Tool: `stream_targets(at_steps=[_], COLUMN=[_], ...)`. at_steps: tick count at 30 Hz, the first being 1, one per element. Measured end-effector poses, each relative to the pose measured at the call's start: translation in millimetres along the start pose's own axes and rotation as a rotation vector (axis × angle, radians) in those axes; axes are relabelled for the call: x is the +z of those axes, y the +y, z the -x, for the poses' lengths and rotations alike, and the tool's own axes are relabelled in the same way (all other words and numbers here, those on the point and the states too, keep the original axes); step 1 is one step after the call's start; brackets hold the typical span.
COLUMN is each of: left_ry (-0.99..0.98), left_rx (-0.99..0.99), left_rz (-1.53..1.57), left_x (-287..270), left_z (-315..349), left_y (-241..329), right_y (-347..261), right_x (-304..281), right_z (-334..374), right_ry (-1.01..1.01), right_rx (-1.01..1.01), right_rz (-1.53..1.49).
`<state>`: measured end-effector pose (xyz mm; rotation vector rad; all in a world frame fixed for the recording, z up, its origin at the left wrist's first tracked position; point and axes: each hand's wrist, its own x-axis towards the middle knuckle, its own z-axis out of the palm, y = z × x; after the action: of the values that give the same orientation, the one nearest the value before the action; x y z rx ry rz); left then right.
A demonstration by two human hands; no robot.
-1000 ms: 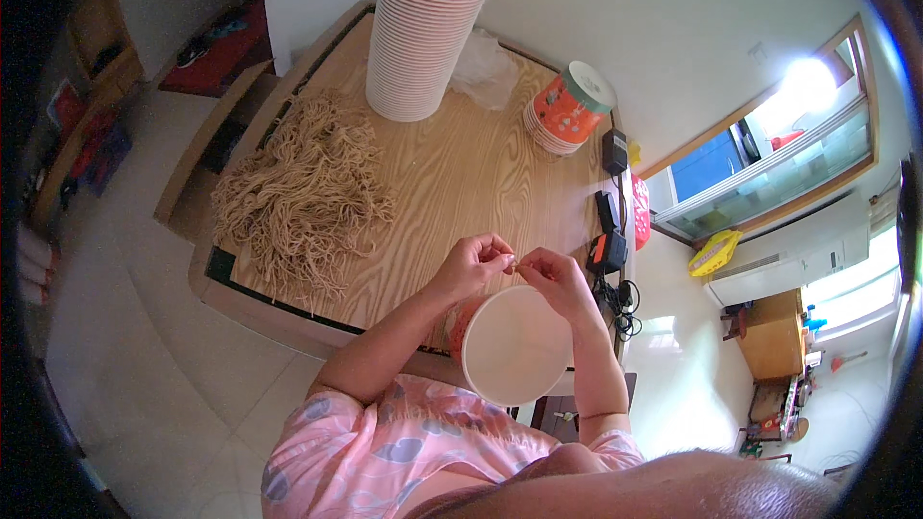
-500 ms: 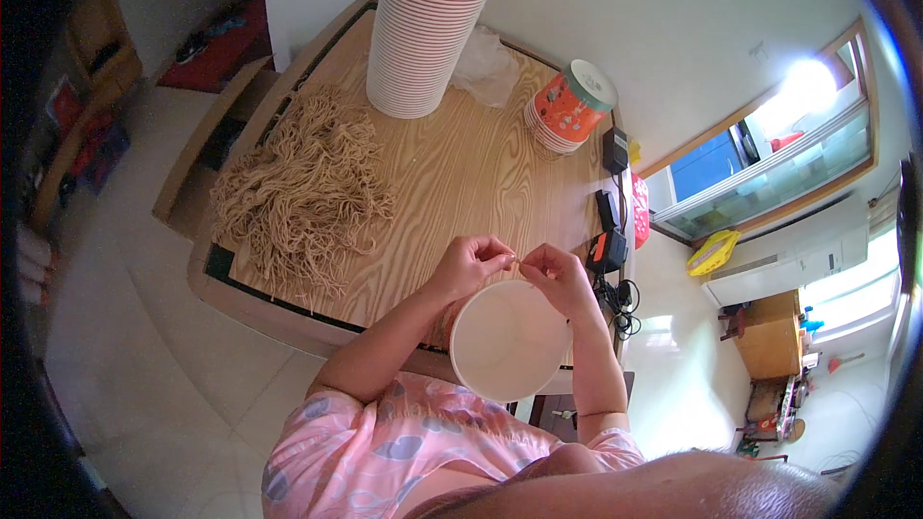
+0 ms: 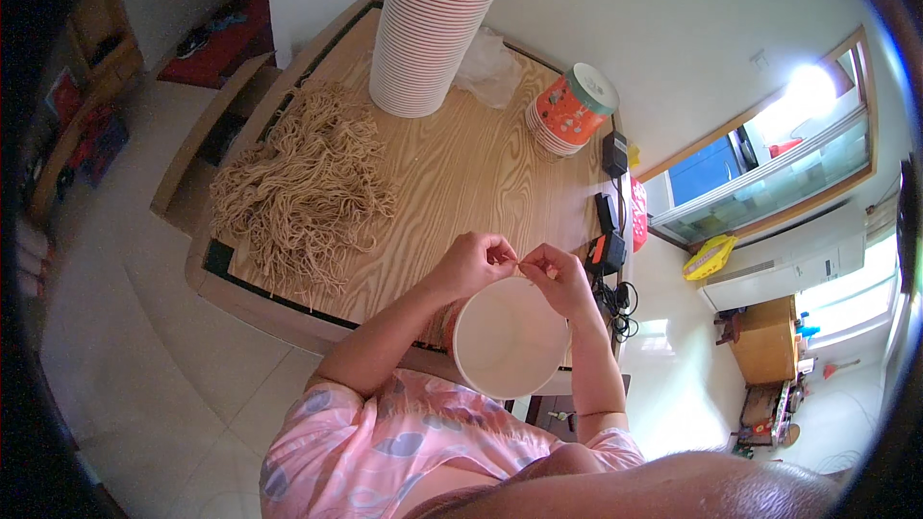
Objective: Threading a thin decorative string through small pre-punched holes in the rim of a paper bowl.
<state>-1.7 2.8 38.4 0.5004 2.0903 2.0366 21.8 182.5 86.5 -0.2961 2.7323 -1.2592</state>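
A large white-lined paper bucket [image 3: 512, 338] sits at the table's near edge in front of me, its open mouth turned up toward me. Just past its far rim, my left hand [image 3: 478, 262] pinches with thumb and curled fingers. Close beside it, my right hand [image 3: 560, 281] is closed in a pinch too, its wrist along the bucket's right side. Between the fingertips a thin bit of string just shows; the fingers cover most of it. To the left lies a loose heap of tan strings [image 3: 298, 192].
A tall stack of white paper buckets [image 3: 433, 29] rises at the back, beside a clear plastic bag [image 3: 488, 70]. Farther right stand upturned orange-and-green printed buckets [image 3: 574, 108]. Black power adapters [image 3: 606, 252] and a coiled cable [image 3: 620, 308] line the wooden table's [image 3: 461, 173] right edge.
Both hands stay at the bucket's far rim, with my left fingers curled slightly differently. The bucket has shifted very little.
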Motion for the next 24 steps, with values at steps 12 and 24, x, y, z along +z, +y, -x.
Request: stream_targets(at_steps=[12,24], left_ry=[-0.002,-0.05], left_rx=[-0.059,-0.052], left_rz=[0.172,0.328], left_x=[-9,-12], left_z=[-6,-8], left_y=[-22,-24], right_y=[9,16], right_x=[1,4], right_z=[-3,-9], right_ry=[-0.025,0.028], right_rx=[0.003,0.084], right_rz=[-0.048,-0.177])
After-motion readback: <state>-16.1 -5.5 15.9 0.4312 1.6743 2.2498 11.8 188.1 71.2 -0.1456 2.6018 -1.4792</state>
